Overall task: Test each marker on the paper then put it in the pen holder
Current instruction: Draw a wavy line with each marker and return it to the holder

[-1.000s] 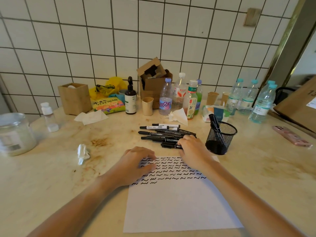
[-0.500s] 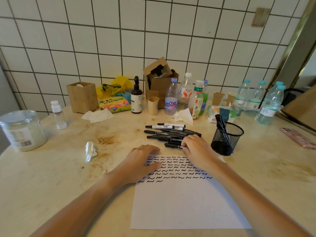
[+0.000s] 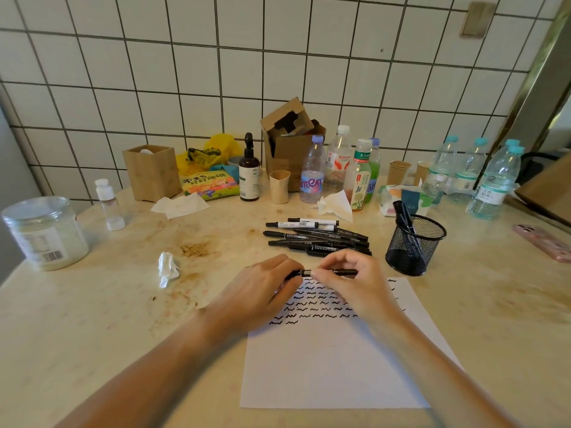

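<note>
**Marker held in both hands above scribbled sheet**

Surroundings: on the stained beige marble tabletop (image 3: 92,329), a crumpled white tissue (image 3: 167,268) lies at 9 o'clock of the hands. A clear plastic jar (image 3: 46,233) stands further out at 9 o'clock. Plastic drink bottles (image 3: 312,171) and a brown cardboard box (image 3: 290,140) line the tiled wall at 12 o'clock. A pink phone (image 3: 543,242) lies at 3 o'clock.

Task items: a pile of black markers (image 3: 318,237) lies at 12 o'clock, just beyond the hands. The black wire-mesh pen holder (image 3: 412,247), containing markers, stands at 2 o'clock. The white paper sheet (image 3: 333,366) carries rows of black squiggles.

Hands: left hand (image 3: 262,291) and right hand (image 3: 355,282) each pinch one slim black marker (image 3: 340,272), held level over the sheet's top edge.
</note>
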